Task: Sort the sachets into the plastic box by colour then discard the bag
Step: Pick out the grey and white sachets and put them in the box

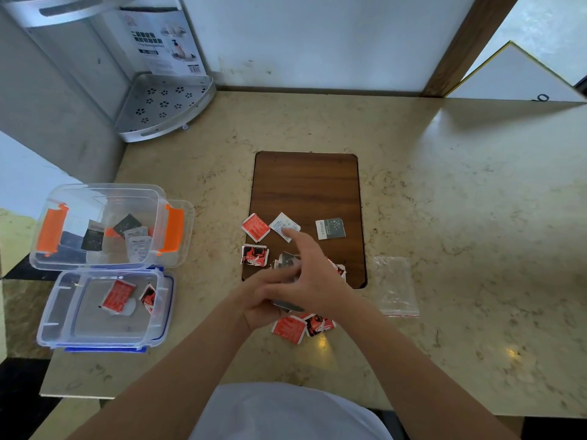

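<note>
Loose sachets lie on and around a brown wooden board [306, 185]: a red one [255, 227], a white one [284, 226], a grey one [330, 228], a red-and-black one [254, 255], and two red ones [289, 329] at the board's near side. My right hand [313, 276] reaches over the pile, its index finger stretched onto the white sachet. My left hand [265, 300] lies under it and holds a dark sachet [287, 305]. The orange-clipped plastic box [104, 227] at left holds dark and white sachets. The blue-clipped box [104, 309] holds red ones. The empty clear bag [395, 285] lies to the right.
A perforated metal corner shelf [165, 106] with a printed card stands at the back left beside a grey appliance. The beige stone counter [460, 201] stretches right. A wooden post and a white panel rise at the back right.
</note>
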